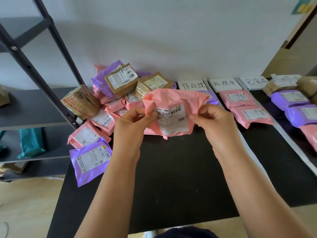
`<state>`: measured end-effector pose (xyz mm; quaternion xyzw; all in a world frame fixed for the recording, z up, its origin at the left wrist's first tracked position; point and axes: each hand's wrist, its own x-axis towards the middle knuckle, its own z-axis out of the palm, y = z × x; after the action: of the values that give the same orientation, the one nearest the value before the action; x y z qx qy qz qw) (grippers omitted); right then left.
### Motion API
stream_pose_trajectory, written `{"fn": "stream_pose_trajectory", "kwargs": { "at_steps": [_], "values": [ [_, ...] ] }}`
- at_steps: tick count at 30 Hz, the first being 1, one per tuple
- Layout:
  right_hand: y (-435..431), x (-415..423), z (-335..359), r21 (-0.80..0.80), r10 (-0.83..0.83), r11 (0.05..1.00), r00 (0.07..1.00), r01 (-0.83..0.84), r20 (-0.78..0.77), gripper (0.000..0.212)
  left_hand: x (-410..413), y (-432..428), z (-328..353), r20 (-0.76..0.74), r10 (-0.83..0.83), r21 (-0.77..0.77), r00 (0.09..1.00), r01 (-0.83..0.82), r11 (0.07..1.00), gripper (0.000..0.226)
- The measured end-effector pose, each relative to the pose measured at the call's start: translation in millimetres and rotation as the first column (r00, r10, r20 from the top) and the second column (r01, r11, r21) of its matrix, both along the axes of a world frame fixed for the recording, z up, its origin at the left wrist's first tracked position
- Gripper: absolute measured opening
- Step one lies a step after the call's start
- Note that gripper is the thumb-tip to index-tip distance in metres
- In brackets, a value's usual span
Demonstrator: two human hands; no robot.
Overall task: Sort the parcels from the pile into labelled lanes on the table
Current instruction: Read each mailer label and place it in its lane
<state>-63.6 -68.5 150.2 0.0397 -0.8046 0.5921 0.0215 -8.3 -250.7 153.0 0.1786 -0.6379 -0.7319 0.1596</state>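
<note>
A pink mailer bag [173,100] with a white shipping label hangs above the black table [180,177], held up between both hands. My left hand [132,122] pinches its left edge and my right hand [214,121] pinches its right edge. The pile [109,100] of pink and purple mailers and taped cardboard boxes lies at the table's left rear. Three handwritten lane labels [223,83] stand along the back edge. Below them lie a purple mailer [211,96], two pink mailers [240,103] and, further right, purple mailers [295,107] with boxes.
A dark metal shelving rack [34,74] stands to the left, with a teal bag [30,143] on a lower shelf and a box on another. A white wall runs behind the table. White strips [253,152] divide the lanes. A purple mailer [91,160] overhangs the table's left edge.
</note>
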Motion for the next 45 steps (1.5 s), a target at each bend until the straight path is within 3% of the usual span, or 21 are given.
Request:
{"fn": "stream_pose_trajectory", "kwargs": {
  "at_steps": [4, 8, 11, 17, 20, 23, 31, 36, 38, 41, 45],
  "values": [
    [1.2, -0.3, 0.8, 0.001, -0.029, 1.000, 0.999, 0.029, 0.014, 0.003, -0.9, 2.4, 0.0, 0.035, 0.033, 0.015, 0.999, -0.033, 0.999, 0.002],
    [-1.4, -0.1, 6.9, -0.086, -0.116, 0.990, 0.993, 0.116, 0.001, 0.017, -0.1, 0.7, 0.4, 0.071, 0.085, 0.011, 0.994, -0.086, 0.996, 0.004],
    [-3.4, 0.8, 12.9, -0.063, -0.141, 0.989, 0.984, 0.135, -0.106, 0.024, 1.3, -2.7, -0.2, 0.124, 0.108, -0.023, 0.986, -0.106, 0.994, 0.005],
    [-9.8, 3.5, 14.1, 0.310, 0.095, 0.950, 0.908, 0.040, -0.407, 0.035, 0.7, -2.5, -1.9, 0.158, 0.108, -0.248, 0.982, -0.066, 0.967, 0.006],
    [-13.7, 1.8, 3.5, 0.464, 0.215, 0.886, 0.884, 0.003, -0.416, 0.035, -2.0, -1.0, -4.8, 0.150, 0.086, -0.348, 0.985, -0.029, 0.937, 0.007],
    [-16.1, 4.3, -6.5, 0.499, 0.239, 0.867, 0.888, -0.013, -0.393, 0.034, -2.6, -0.1, -6.4, 0.138, 0.056, -0.383, 0.989, 0.001, 0.924, 0.009],
    [-9.3, 15.8, -10.7, 0.473, 0.146, 0.872, 0.854, 0.127, -0.499, 0.012, -0.1, 3.1, -10.3, 0.135, -0.100, -0.406, 0.986, 0.147, 0.902, 0.013],
    [-10.0, 38.2, -9.2, 0.433, 0.042, 0.879, 0.873, 0.199, -0.486, 0.005, 5.7, 4.6, -9.2, 0.104, -0.144, -0.424, 0.984, 0.175, 0.889, 0.010],
    [-7.5, 47.2, -9.6, 0.402, -0.032, 0.886, 0.895, 0.231, -0.445, 0.004, 8.6, 5.7, -9.1, 0.087, -0.151, -0.441, 0.985, 0.174, 0.881, 0.007],
    [4.4, 56.3, -8.7, 0.359, -0.194, 0.880, 0.925, 0.311, -0.326, 0.008, 10.9, 5.4, -8.5, 0.090, -0.129, -0.472, 0.988, 0.157, 0.868, 0.021],
    [31.9, 61.3, -5.4, 0.226, -0.385, 0.874, 0.897, 0.429, -0.215, 0.021, 14.2, 11.2, -9.6, 0.061, -0.111, -0.532, 0.992, 0.127, 0.837, 0.027]
  ]
}}
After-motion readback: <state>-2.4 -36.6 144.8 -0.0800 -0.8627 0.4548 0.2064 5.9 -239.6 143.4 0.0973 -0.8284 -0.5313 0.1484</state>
